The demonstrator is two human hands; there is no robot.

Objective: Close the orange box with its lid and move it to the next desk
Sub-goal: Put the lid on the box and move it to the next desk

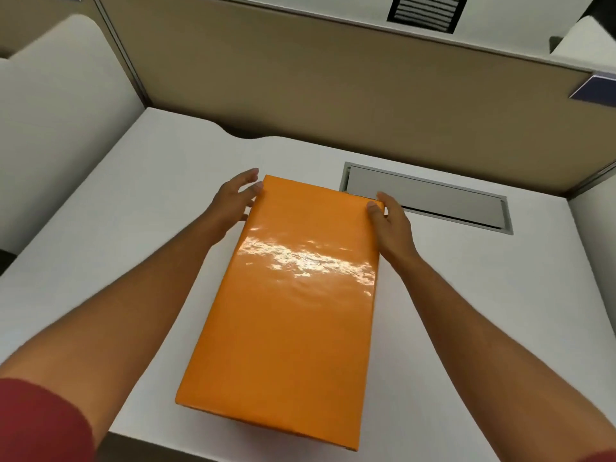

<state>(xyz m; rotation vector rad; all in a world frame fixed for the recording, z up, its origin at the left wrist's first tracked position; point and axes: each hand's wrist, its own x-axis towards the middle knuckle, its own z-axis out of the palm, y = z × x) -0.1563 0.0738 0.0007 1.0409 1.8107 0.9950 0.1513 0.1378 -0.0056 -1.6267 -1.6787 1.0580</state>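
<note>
A glossy orange box (pixel 290 305) with its lid on lies lengthwise on the white desk (pixel 110 248), its near end over the desk's front edge. My left hand (pixel 235 198) is at the far left corner, fingers spread and touching the side. My right hand (pixel 388 216) grips the far right corner, thumb on the lid's top and fingers down the side. The box's inside and base are hidden under the lid.
A grey cable hatch (pixel 430 198) is set into the desk just behind the box. A tan partition wall (pixel 333 95) closes the back. White desk surfaces show to the left (pixel 50 105) and far right (pixel 596 248).
</note>
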